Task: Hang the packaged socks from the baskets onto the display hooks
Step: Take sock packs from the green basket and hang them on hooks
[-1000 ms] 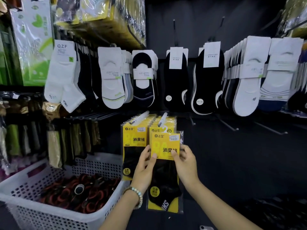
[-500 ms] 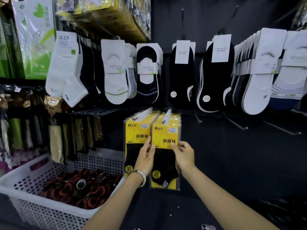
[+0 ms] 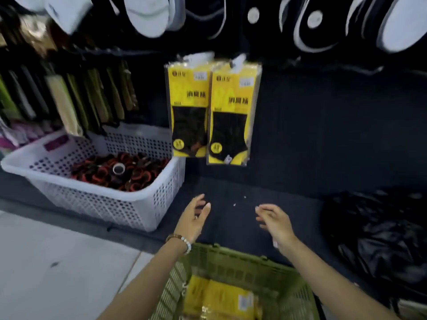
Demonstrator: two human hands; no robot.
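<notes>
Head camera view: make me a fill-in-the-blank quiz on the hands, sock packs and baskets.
The left hand and right hand are both open and hold ____.
The hanging sock packs have ____ cards.
Spare packs lie in the near basket, which is ____; the far basket is white.
Missing words: nothing; yellow; green.

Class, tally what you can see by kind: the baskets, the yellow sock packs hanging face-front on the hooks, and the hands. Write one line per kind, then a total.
Baskets: 2, a white basket and a green basket
Yellow sock packs hanging at the front: 2, the left pack and the right pack
Hands: 2, the left hand and the right hand, both empty
Total: 6
</notes>
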